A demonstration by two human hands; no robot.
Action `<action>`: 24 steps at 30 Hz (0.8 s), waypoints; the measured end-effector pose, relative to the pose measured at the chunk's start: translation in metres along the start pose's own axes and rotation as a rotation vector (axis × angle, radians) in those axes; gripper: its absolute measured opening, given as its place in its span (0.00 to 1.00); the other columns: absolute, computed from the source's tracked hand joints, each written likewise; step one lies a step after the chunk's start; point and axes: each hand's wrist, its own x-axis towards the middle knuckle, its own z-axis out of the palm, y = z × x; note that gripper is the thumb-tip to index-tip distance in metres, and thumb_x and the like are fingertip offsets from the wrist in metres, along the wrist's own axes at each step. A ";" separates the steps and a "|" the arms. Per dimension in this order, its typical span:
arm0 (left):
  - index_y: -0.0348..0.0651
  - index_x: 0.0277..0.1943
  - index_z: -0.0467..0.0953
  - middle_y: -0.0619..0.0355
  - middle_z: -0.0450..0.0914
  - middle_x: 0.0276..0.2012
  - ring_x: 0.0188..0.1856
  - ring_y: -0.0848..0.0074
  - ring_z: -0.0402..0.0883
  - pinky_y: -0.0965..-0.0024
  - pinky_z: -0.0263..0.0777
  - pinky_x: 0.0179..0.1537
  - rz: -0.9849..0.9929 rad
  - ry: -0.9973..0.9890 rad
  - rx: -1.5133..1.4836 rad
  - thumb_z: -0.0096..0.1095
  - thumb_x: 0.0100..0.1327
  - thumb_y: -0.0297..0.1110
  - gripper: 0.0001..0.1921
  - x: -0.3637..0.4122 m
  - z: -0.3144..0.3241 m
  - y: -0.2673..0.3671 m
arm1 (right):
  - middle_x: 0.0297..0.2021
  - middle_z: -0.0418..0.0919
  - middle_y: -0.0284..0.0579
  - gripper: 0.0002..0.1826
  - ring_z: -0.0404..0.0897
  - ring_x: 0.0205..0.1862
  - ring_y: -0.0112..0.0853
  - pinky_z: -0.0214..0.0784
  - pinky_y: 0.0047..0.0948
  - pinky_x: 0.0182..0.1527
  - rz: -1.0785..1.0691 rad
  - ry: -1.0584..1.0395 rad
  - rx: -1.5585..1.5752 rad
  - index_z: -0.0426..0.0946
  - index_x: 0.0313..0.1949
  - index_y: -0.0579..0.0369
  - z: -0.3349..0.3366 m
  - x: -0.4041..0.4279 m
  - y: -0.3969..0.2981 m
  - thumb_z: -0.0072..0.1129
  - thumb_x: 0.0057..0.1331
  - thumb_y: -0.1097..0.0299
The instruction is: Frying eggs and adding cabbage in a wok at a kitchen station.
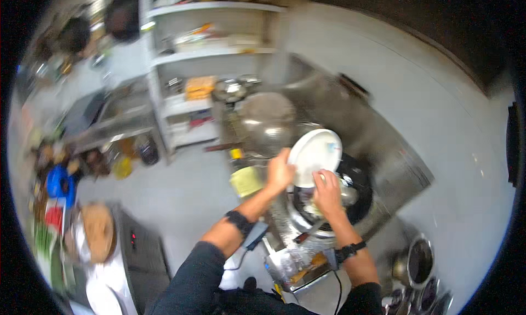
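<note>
A round white plate with a small blue mark is held tilted, its near edge over a black wok. My left hand grips the plate's left rim. At the plate's near edge are the fingertips of my right hand; blur hides whether they pinch the rim or only touch it. Pale food shows inside the wok, partly covered by my right hand. A metal ladle rests in the wok beside that hand. A dark handle sticks out over the wok's near side.
A large metal pot stands left of the wok on the steel stove. A yellow-green cloth lies at the stove's left edge. White shelves rise beyond. Several metal containers stand at lower right, and a wooden cutting board at left.
</note>
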 end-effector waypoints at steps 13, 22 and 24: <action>0.33 0.44 0.71 0.42 0.77 0.35 0.40 0.56 0.77 0.58 0.70 0.44 -0.178 0.401 -0.021 0.54 0.45 0.25 0.19 -0.204 -0.263 -0.105 | 0.20 0.64 0.49 0.14 0.67 0.25 0.50 0.60 0.40 0.31 0.019 -0.180 0.151 0.61 0.28 0.60 0.059 0.043 -0.095 0.59 0.48 0.83; 0.33 0.47 0.69 0.54 0.76 0.37 0.31 0.75 0.77 0.76 0.73 0.27 -0.968 1.185 -0.251 0.51 0.52 0.21 0.17 -0.608 -0.431 0.024 | 0.44 0.75 0.52 0.19 0.73 0.48 0.46 0.65 0.36 0.51 -0.513 -0.919 0.679 0.73 0.44 0.59 0.181 -0.026 -0.409 0.59 0.49 0.73; 0.37 0.45 0.65 0.53 0.75 0.35 0.31 0.68 0.79 0.66 0.78 0.29 -0.884 1.583 -0.304 0.49 0.50 0.19 0.16 -0.639 -0.422 0.070 | 0.44 0.75 0.54 0.20 0.72 0.48 0.47 0.64 0.37 0.52 -0.673 -0.868 0.752 0.72 0.47 0.58 0.201 -0.043 -0.490 0.56 0.53 0.71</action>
